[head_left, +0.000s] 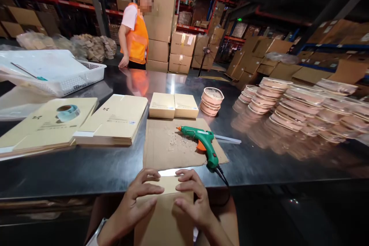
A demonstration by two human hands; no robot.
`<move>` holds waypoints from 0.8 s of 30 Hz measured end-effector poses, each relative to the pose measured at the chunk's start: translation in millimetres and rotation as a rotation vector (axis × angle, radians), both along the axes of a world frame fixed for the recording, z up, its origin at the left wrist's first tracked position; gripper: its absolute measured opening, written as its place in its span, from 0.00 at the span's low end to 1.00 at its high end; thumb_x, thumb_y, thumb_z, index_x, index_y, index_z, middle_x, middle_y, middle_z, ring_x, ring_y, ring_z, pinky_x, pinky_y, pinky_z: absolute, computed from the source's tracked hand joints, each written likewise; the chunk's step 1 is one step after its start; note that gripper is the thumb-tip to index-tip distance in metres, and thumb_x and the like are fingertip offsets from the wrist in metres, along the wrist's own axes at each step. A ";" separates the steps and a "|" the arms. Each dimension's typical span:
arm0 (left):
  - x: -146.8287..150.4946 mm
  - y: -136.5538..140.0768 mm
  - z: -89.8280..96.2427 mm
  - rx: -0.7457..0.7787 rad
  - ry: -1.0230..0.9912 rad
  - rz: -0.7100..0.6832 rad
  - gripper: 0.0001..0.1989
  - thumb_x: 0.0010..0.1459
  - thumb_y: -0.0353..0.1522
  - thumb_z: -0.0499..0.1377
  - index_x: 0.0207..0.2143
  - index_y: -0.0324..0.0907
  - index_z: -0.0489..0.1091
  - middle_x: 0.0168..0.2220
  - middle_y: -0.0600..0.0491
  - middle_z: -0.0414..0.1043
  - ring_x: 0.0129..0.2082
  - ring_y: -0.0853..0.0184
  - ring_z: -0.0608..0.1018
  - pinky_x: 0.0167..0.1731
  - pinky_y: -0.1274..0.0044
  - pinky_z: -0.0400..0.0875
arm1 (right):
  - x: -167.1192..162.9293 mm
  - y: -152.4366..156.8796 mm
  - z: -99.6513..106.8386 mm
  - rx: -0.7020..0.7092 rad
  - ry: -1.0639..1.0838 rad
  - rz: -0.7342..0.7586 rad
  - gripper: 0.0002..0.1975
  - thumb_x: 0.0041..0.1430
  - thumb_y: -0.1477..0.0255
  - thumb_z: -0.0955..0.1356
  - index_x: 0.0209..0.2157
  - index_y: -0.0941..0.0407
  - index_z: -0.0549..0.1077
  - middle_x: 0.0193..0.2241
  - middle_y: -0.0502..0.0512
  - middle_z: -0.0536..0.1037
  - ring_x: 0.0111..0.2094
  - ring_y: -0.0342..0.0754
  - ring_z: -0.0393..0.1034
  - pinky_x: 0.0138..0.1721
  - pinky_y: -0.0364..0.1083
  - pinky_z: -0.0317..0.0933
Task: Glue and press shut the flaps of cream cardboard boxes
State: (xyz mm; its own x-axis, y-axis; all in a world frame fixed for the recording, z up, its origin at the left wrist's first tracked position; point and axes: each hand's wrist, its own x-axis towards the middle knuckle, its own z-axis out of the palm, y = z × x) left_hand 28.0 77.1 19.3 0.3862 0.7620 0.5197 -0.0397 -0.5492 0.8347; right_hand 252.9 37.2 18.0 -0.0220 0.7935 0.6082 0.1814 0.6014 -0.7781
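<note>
room: dim warehouse | back, upper left to upper right: red-and-blue racks (57, 2) with cartons | upper centre: stacked cartons (182, 52) on floor | foreground: dark glossy steel table (100, 169), reflecting light | upper right: green sign (239, 19)

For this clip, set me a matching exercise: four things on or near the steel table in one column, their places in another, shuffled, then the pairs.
Things:
1. glue gun
2. tape roll
3. tan box
4. white basket

Places:
A. pressed under the left hand and right hand at the table's near edge
B. far left of the table
C. lying on a cardboard sheet
D. on top of a stack of flat cartons

Pairs: 1-C, 2-D, 3-A, 4-B
</note>
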 end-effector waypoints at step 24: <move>12.3 -5.5 15.0 -0.194 0.192 0.251 0.23 0.60 0.47 0.60 0.18 0.44 0.75 0.30 0.49 0.74 0.32 0.62 0.79 0.36 0.76 0.75 | -10.8 0.0 0.6 -0.090 0.152 -0.070 0.13 0.53 0.59 0.77 0.32 0.52 0.75 0.33 0.54 0.76 0.42 0.55 0.77 0.43 0.52 0.72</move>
State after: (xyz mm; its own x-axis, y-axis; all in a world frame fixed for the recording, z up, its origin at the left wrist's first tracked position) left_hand 40.3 71.6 34.3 0.2513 0.9227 0.2924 0.2441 -0.3527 0.9033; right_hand 242.1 37.1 18.6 0.1221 0.8411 0.5270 0.0968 0.5184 -0.8497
